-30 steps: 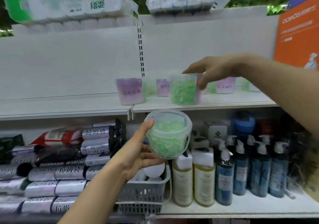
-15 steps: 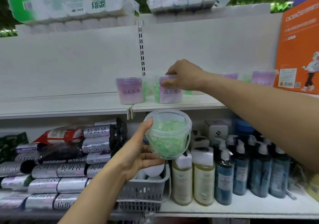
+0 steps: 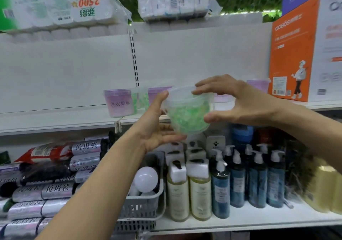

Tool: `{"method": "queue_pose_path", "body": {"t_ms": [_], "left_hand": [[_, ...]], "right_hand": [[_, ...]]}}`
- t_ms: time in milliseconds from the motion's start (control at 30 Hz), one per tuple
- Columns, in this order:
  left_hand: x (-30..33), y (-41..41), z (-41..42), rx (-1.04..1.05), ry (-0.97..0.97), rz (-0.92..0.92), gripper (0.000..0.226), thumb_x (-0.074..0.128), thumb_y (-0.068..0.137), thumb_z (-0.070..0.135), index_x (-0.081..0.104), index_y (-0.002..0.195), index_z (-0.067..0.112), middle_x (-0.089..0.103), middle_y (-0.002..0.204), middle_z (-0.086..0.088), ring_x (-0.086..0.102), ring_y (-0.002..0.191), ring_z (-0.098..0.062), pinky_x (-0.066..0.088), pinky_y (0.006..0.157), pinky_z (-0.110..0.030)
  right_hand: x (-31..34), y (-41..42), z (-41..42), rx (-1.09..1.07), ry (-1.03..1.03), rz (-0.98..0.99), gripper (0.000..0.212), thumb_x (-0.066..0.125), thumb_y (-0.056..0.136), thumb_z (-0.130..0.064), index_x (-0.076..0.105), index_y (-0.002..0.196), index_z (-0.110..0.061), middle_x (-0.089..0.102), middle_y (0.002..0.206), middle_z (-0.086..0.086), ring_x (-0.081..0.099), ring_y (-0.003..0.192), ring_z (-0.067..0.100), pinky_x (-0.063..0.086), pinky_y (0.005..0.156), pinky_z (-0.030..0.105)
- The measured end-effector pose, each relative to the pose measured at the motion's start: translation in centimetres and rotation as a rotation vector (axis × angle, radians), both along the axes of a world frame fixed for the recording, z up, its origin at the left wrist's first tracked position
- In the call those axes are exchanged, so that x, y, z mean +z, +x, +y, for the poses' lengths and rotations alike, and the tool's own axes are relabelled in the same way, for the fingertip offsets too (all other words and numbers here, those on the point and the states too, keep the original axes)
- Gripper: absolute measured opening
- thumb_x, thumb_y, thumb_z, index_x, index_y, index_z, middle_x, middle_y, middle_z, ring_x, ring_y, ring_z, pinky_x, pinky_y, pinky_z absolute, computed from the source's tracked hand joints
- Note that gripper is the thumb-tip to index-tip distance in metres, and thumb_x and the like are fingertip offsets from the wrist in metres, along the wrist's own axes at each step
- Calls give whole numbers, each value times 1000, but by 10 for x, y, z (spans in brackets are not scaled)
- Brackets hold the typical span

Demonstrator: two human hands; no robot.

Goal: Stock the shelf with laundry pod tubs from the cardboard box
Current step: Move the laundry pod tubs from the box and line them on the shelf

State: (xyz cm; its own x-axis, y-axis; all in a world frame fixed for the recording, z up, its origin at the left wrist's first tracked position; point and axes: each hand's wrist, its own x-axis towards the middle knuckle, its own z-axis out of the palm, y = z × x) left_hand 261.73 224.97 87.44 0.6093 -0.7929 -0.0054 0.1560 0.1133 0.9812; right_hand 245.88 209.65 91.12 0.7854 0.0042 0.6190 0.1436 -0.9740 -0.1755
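Observation:
A clear tub of green laundry pods (image 3: 187,113) is in the air in front of the middle shelf (image 3: 55,119). My left hand (image 3: 157,127) supports it from the left and below, thumb on its rim. My right hand (image 3: 238,101) closes around its right side, fingers on the lid and thumb on the wall. A purple labelled tub (image 3: 119,102) stands on the shelf at left centre. Behind it are a green tub (image 3: 141,99) and another purple tub (image 3: 157,93). One more purple tub (image 3: 259,85) stands further right. The cardboard box is out of view.
An orange and white carton (image 3: 303,54) stands on the shelf at the right. Tissue packs (image 3: 59,6) lie on top. Below are pump bottles (image 3: 238,180), a grey basket (image 3: 142,206) with light bulbs, and stacked bin-bag rolls (image 3: 46,189) at the left.
My right hand left the purple tub on the shelf and came forward onto the green tub. My left hand lifted that tub from below shelf level up to the shelf front.

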Motion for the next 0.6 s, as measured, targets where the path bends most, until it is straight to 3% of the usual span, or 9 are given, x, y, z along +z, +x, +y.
{"method": "queue_pose_path", "body": {"t_ms": [100,167,267,300,367,467,533,600], "left_hand": [[22,-9,-23,-42,6,3,74,46,84,70,54,126,9,59,109,-24,67,93,-34,60,65,-40],[30,-12,-32,-12,37,-124,81,38,86,73,48,133,8,57,116,-23,65,95,-34,60,66,-39],[33,-4,-36,374,189,-816,66,38,89,66,46,131,16,56,118,-8,61,98,-27,57,76,-39],[33,4,-35,569,217,-1080,57,42,90,59,47,129,18,55,119,-6,56,106,-26,52,84,-39],[32,26,-33,759,222,-1373,46,47,91,43,48,130,18,50,127,-7,43,120,-26,41,91,-39],[26,61,-31,667,330,-1524,47,49,93,31,44,137,16,46,135,-9,35,127,-29,35,100,-41],[22,72,-31,618,360,-1572,47,51,93,28,44,138,17,48,135,-9,35,127,-29,34,101,-40],[20,77,-30,635,336,-1615,45,53,92,26,46,136,18,51,131,-7,36,125,-28,39,96,-42]], "right_hand": [[4,-1,-16,-76,23,-171,36,72,81,-26,65,116,-31,62,117,-12,52,113,6,45,98,26],[6,3,-26,-130,115,-233,33,72,82,-23,67,114,-25,64,110,-9,57,103,7,48,95,27],[5,11,-39,-314,164,-279,33,69,84,-31,66,116,-26,62,113,-7,57,102,10,45,92,26],[4,15,-43,-408,85,-272,34,67,84,-35,65,118,-28,61,116,-6,54,109,12,44,94,32],[2,27,-44,-545,-113,-230,36,62,87,-39,62,121,-28,61,120,-6,47,119,16,39,95,35],[5,48,-44,-599,-217,-227,38,62,86,-40,61,121,-25,61,115,-3,45,118,17,40,88,33],[12,59,-43,-490,-67,-233,44,70,80,-39,61,121,-25,63,109,-3,52,109,14,45,84,30],[22,62,-42,-265,170,-227,49,77,75,-32,61,121,-23,66,109,-2,59,98,10,45,77,15]]}}
